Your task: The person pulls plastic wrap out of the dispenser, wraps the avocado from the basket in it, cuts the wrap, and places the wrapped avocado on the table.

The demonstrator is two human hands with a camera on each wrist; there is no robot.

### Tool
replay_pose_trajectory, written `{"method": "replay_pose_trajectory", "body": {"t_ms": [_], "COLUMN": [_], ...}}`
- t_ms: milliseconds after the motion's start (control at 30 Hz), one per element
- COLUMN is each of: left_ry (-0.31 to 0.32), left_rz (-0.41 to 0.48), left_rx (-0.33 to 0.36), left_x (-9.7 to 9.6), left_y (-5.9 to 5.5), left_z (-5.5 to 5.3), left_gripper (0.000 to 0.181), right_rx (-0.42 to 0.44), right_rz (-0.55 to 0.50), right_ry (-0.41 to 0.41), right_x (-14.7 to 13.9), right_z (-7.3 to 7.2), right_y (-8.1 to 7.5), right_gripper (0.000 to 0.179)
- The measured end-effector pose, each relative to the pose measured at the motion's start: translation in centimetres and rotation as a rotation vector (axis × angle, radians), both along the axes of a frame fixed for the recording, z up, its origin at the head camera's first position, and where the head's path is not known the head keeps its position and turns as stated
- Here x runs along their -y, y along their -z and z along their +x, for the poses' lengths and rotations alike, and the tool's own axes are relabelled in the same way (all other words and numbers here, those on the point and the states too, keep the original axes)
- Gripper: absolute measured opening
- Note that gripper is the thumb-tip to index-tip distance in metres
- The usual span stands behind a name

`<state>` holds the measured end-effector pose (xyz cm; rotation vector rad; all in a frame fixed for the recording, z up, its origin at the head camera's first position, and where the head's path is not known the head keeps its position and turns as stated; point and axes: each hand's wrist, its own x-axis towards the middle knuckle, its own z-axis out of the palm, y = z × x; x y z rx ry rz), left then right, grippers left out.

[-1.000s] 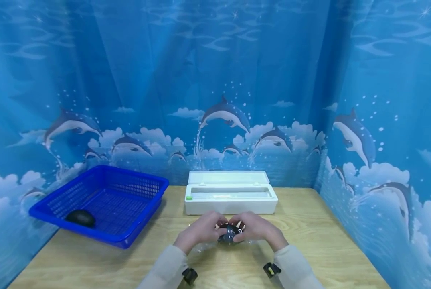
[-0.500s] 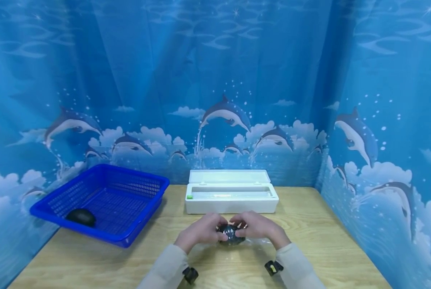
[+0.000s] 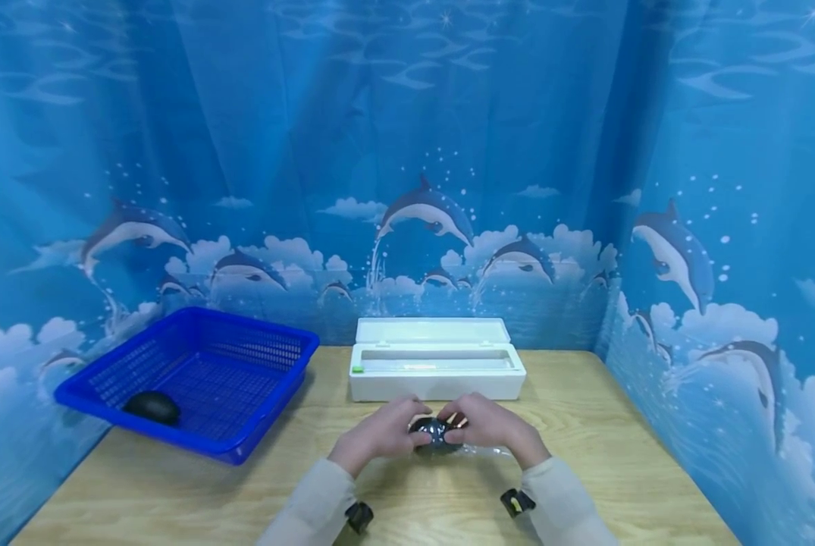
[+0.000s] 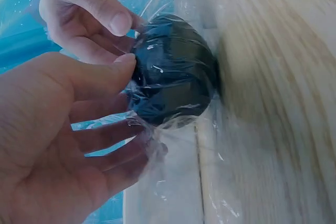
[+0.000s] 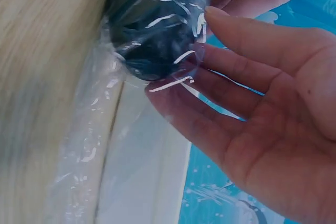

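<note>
A person's left hand (image 3: 382, 435) and right hand (image 3: 490, 428) both grasp a dark oval object (image 4: 173, 69) wrapped in clear film (image 5: 86, 150), just in front of an open white box (image 3: 437, 387); to the left of the box, a blue basket (image 3: 219, 449) holds a second dark piece (image 3: 152, 407).

head view: the fingers (image 3: 419, 439) partly covered the dark wrapped object (image 3: 433, 429); the lower edge cut off both sleeves (image 3: 311, 500); the green part (image 3: 358, 369) of the white box (image 3: 437, 388) was too small to identify. right wrist view: the upper edge cut off the object.
</note>
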<state>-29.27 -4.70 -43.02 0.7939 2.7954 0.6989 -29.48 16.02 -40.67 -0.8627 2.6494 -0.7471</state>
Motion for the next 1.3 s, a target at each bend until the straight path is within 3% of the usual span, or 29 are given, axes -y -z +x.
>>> {"method": "replay_pose_trajectory", "body": {"t_ms": [100, 200, 400, 533, 833, 967, 1067, 1300], "left_ry": [0.04, 0.072, 0.067, 0.05, 0.013, -0.037, -0.04, -0.012], "left_rz": [-0.006, -0.01, 0.019, 0.013, 0.054, 0.072, 0.074, 0.054], "left_rx": [-0.048, -0.044, 0.093, 0.14, 0.049, -0.027, -0.06, -0.058], "left_x": [0.1, 0.2, 0.5, 0.8, 0.7, 0.5, 0.4, 0.6], "left_y": [0.1, 0.1, -0.1, -0.3, 0.4, 0.3, 0.3, 0.4], "left_z": [-0.2, -0.4, -0.3, -0.2, -0.3, -0.5, -0.7, -1.0], "left_gripper": [0.036, 0.033, 0.018, 0.027, 0.036, 0.03, 0.022, 0.026], "right_rx": [0.002, 0.0, -0.023, -0.036, -0.061, -0.066, -0.049, 0.006], "right_rz": [-0.016, -0.023, -0.012, 0.0, -0.085, -0.079, -0.071, -0.083], "right_ry": [0.006, 0.004, -0.054, -0.091, -0.044, -0.036, -0.026, 0.048], "right_x": [0.0, 0.1, 0.0, -0.1, -0.2, -0.2, -0.2, 0.2], "right_z": [-0.2, -0.5, -0.8, -0.8, -1.0, -1.2, -1.2, -1.3], "right_y": [0.5, 0.8, 1.0, 0.9, 0.9, 1.0, 1.1, 1.7], "right_gripper": [0.03, 0.028, 0.024, 0.025, 0.023, 0.023, 0.026, 0.034]}}
